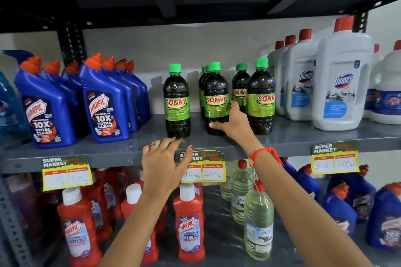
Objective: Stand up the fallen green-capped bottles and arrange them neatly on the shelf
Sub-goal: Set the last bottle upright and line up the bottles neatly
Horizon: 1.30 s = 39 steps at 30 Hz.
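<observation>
Several dark green-capped bottles with green "SUNNY" labels stand upright on the grey shelf (121, 147). One bottle (176, 102) stands alone on the left. A middle bottle (216, 102) heads a row, with others behind it. Two more bottles (261, 97) stand at the right. My right hand (233, 124) wraps the lower right side of the middle bottle. My left hand (165, 162) rests with fingers spread on the shelf's front edge, just below the left bottle, holding nothing.
Blue Harpic bottles (104, 104) crowd the shelf to the left, white Domex jugs (340, 84) to the right. Yellow price tags (202, 172) hang on the shelf edge. The lower shelf holds red Harpic bottles (191, 223) and clear bottles (258, 223).
</observation>
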Tool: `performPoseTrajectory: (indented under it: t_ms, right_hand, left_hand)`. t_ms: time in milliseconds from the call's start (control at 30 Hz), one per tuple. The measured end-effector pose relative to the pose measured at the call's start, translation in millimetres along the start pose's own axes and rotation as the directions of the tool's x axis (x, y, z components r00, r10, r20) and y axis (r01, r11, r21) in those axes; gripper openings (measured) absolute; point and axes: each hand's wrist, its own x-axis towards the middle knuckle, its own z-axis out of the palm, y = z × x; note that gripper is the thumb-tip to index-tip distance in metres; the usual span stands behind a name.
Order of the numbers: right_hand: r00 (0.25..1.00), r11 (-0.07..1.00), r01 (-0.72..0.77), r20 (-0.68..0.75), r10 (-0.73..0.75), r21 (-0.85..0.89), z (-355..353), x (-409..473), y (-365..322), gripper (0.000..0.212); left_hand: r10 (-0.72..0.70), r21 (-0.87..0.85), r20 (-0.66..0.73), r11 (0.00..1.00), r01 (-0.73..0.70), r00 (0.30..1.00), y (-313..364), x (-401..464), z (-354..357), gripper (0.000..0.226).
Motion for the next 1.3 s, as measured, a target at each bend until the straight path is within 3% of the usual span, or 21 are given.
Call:
performPoseTrajectory:
  t_ms: [200,333,467,533,600,667,767,900,1000,1300]
  right_hand:
    - [1.0,1.0,0.021,-0.011,-0.021,0.008,-2.5,-6.9,0.1,0.086]
    - [0.981,0.995,0.081,-0.181,-0.07,0.053,-12.6,-17.7,5.0,0.079]
    - [0.924,0.988,0.077,-0.382,-0.021,0.133,-39.5,-27.1,13.9,0.052]
    - [0.868,0.997,0.06,-0.495,-0.03,0.043,-53.4,-28.7,20.5,0.046]
    - [0.828,0.997,0.015,-0.558,-0.056,-0.078,-64.6,-27.2,29.4,0.055]
    - [0.852,0.995,-0.033,-0.523,-0.023,-0.098,-73.4,-21.2,40.4,0.073]
    - [0.939,0.998,-0.061,-0.34,0.057,-0.001,-84.2,-9.7,56.5,0.096]
    - [0.99,0.976,-0.121,-0.048,0.132,0.18,-89.2,0.5,69.0,0.101]
    - [0.996,0.986,-0.084,-0.014,0.087,0.145,-87.5,4.2,70.3,0.09]
    - [0.997,0.995,-0.074,-0.017,0.076,0.063,-76.9,9.3,61.7,0.087]
  left_hand:
    - [0.006,-0.008,-0.004,1.0,-0.006,1.0,-0.4,-1.0,-0.7,0.054]
    - [0.015,-0.011,0.003,1.0,-0.015,1.0,-0.6,-0.3,-2.6,0.055]
    - [-0.007,-0.037,-0.034,0.999,0.005,0.999,6.5,0.0,-5.2,0.055]
    - [0.009,-0.018,-0.05,1.0,-0.01,0.999,17.6,0.2,-4.6,0.054]
    - [0.053,-0.008,-0.031,0.999,-0.053,0.998,33.7,1.5,-1.0,0.054]
    - [0.092,-0.032,0.008,0.995,-0.092,0.996,52.9,3.4,4.8,0.058]
    - [0.158,-0.04,0.07,0.987,-0.156,0.985,81.2,2.8,17.7,0.064]
    - [0.183,-0.034,0.098,0.983,-0.18,0.978,97.8,-2.5,29.4,0.058]
    - [0.178,-0.035,0.056,0.984,-0.176,0.982,95.1,-4.5,31.7,0.048]
    - [0.173,-0.056,0.031,0.984,-0.171,0.984,96.0,-4.5,32.1,0.045]
